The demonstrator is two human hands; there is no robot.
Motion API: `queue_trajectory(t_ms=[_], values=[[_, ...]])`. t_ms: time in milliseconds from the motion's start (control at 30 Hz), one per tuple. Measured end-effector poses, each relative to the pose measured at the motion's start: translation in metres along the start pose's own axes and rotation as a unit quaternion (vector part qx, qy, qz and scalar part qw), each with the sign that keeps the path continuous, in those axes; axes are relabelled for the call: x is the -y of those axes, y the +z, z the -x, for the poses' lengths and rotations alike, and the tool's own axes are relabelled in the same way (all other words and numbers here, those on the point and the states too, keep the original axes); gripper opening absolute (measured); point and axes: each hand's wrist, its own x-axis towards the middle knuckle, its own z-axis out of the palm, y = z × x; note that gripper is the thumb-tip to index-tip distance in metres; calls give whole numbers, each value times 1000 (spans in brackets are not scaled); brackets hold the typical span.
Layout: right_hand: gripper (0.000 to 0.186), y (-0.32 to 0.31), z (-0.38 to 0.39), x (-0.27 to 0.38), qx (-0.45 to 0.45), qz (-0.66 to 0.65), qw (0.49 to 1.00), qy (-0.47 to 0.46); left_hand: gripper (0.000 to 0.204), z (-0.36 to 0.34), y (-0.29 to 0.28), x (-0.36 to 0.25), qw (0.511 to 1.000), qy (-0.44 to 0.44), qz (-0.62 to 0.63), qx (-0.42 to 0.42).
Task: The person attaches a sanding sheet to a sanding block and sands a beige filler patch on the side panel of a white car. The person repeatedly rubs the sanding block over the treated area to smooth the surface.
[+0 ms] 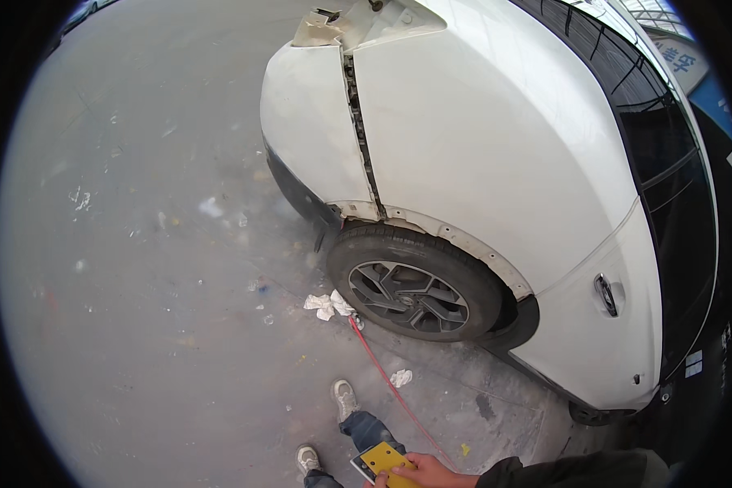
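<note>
Low in the head view, my right hand point(431, 472) grips a flat yellow plate point(386, 462) with dark holes, its thumb pressed on the top. A pale, dark-edged piece point(360, 464) shows along the yellow plate's left side. My left hand point(376, 483) is mostly cut off by the lower edge, with fingertips at the plate's underside. Beyond them stands a white car point(496, 114) with an open seam between rear body panels, a bare, holed wheel-arch edge point(455, 240) and a dark alloy wheel point(408, 294).
A red hose point(390, 382) runs across the grey, scuffed floor point(138, 285). Crumpled white papers point(325, 304) lie by the tyre, another point(401, 377) nearer my shoes point(344, 397). A blue board point(714, 98) stands behind the car at right.
</note>
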Motion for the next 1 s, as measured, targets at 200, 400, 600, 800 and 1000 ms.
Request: queue_trajectory(t_ms=[200, 400, 600, 800, 1000], values=[[34, 36, 114, 48, -42, -93, 992, 76, 44, 91, -39, -58, 998, -22, -20, 48], [28, 45, 190, 52, -92, -210, 973, 21, 31, 158, -23, -107, 992, 5, -65, 106], [23, 47, 263, 1, -225, -370, 901, 32, 38, 187, 19, -68, 945, 26, -242, 218], [23, 60, 354, -79, -295, -554, 777, 48, 50, 249, 63, 1, 823, 12, -472, 316], [26, 101, 459, -182, -316, -663, 678, 34, 49, 329, 70, 112, 767, 30, -494, 407]])
